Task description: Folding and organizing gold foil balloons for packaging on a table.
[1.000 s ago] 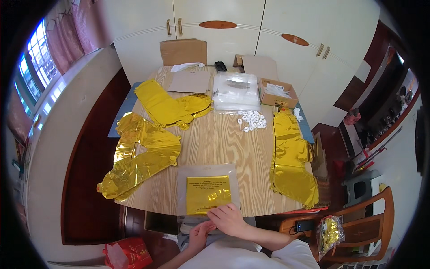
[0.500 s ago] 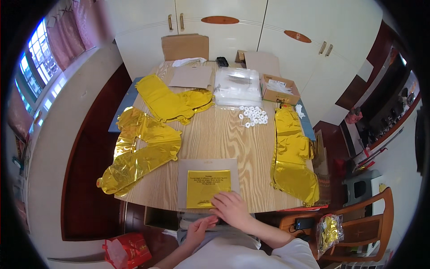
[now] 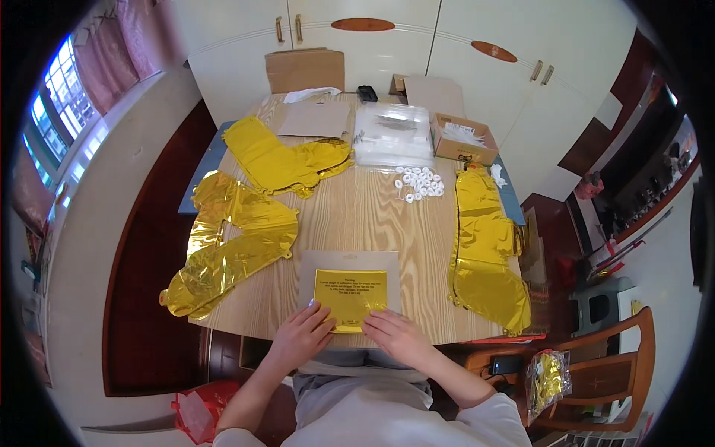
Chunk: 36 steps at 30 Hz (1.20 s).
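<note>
Both hands rest flat on a clear packet (image 3: 349, 290) holding a folded gold foil piece, which lies at the near edge of the wooden table (image 3: 357, 212). The left hand (image 3: 302, 335) presses the packet's near left corner, fingers spread. The right hand (image 3: 398, 335) presses its near right corner, fingers extended and close together. Beyond the packet, mid-table, lies a cluster of small white rings (image 3: 418, 182). Left of the packet lie crumpled gold foil balloons (image 3: 227, 249); right of it, another gold foil strip (image 3: 484, 246). Farther beyond sits a stack of clear bags (image 3: 392, 134).
</note>
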Each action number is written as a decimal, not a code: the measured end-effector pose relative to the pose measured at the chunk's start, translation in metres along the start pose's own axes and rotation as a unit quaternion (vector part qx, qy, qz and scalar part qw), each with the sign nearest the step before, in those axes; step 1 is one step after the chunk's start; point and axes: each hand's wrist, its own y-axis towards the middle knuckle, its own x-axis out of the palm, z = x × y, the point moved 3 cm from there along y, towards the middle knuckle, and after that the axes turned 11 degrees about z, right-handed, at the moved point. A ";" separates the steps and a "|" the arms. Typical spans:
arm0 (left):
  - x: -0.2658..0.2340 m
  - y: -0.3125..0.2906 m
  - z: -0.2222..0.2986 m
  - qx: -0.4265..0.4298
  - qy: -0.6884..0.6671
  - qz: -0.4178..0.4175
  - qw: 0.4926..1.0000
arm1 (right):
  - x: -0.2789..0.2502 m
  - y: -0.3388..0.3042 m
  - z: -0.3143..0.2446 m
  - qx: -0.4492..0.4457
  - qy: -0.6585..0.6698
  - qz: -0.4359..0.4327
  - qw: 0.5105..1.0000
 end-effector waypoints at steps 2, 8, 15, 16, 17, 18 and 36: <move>0.002 0.002 -0.003 0.041 0.043 -0.018 0.998 | -0.003 0.000 0.001 -0.006 -0.017 -0.001 1.000; 0.003 0.008 -0.011 0.090 0.049 -0.038 0.994 | -0.002 -0.005 0.011 -0.008 -0.028 -0.006 1.000; 0.003 0.019 -0.010 0.109 0.064 -0.019 0.992 | -0.009 0.004 0.017 -0.051 -0.060 -0.021 0.997; 0.004 0.020 -0.011 0.116 0.069 -0.019 0.991 | -0.010 0.006 0.016 -0.053 -0.068 -0.020 0.996; 0.005 0.021 -0.010 0.122 0.073 -0.018 0.990 | -0.012 0.008 0.015 -0.046 -0.076 -0.018 0.996; 0.007 0.022 -0.010 0.129 0.076 -0.018 0.989 | -0.012 0.011 0.014 -0.038 -0.084 -0.016 0.996; -0.015 0.098 -0.015 0.116 0.190 -0.102 0.969 | -0.047 0.069 0.045 -0.018 -0.130 0.064 0.989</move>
